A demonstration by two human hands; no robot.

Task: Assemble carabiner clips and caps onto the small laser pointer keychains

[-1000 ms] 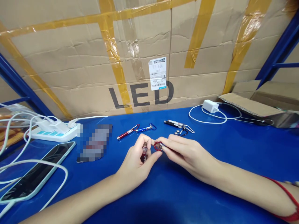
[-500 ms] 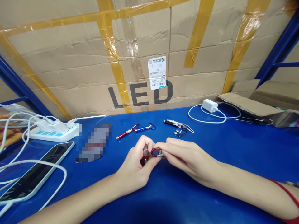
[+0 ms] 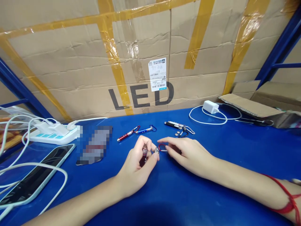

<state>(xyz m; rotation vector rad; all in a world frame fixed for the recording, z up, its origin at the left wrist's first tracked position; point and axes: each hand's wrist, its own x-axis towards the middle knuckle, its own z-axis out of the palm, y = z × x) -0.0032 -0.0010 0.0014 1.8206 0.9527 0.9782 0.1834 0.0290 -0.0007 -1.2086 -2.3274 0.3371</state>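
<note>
My left hand (image 3: 137,163) is closed around a red laser pen (image 3: 145,150), seen end-on between the curled fingers. Its thumb and fingertips also pinch a small silver piece (image 3: 156,151). A red carabiner (image 3: 162,147) sticks out to the right of that piece. My right hand (image 3: 192,153) lies beside it with fingers stretched out and apart, the fingertips at the carabiner's right end; its thumb is hidden. Behind the hands lie another red laser pen (image 3: 125,135), a blue laser pen (image 3: 144,131), a black laser pen (image 3: 172,125) and small button cells (image 3: 176,133).
On the left of the blue table (image 3: 169,201) are a phone (image 3: 35,175), white cables and a power strip (image 3: 56,135). A blurred-out flat item (image 3: 95,146) lies nearby. A white charger (image 3: 210,107) and an open carton (image 3: 251,106) stand back right, before a large cardboard box (image 3: 82,69).
My right hand has drawn slightly right and its fingers have loosened. The carabiner sits farther right, and the silver piece now shows at the left fingertips.
</note>
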